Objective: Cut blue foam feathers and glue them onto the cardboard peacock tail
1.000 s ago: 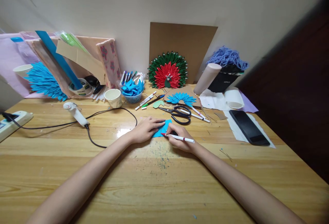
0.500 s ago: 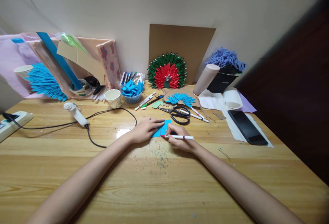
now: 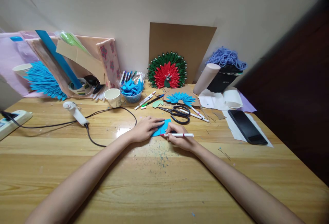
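Note:
A small piece of blue paper (image 3: 161,130) lies on the wooden table with pen lines on it. My left hand (image 3: 144,129) rests flat on its left part, fingers stretched out and pressing it down. In my right hand (image 3: 181,137) is a white felt-tip pen (image 3: 185,135) with a dark red band, its red tip on the paper's lower edge. Just beyond the paper lie black-handled scissors (image 3: 177,112). Behind them a fan of blue petals (image 3: 180,98) sits on brown cardboard. The pen tip's exact contact is too small to make out.
A glue gun (image 3: 75,113) with a looping black cord lies left, near a power strip (image 3: 15,122). A paper cup (image 3: 112,97) and a bowl of blue pieces (image 3: 132,92) stand behind. A red-green peacock (image 3: 167,73) leans on cardboard. A phone (image 3: 247,127) lies right.
The pen tip has shifted very slightly left along the paper's lower edge, with my right hand. My left hand stays in place on the paper.

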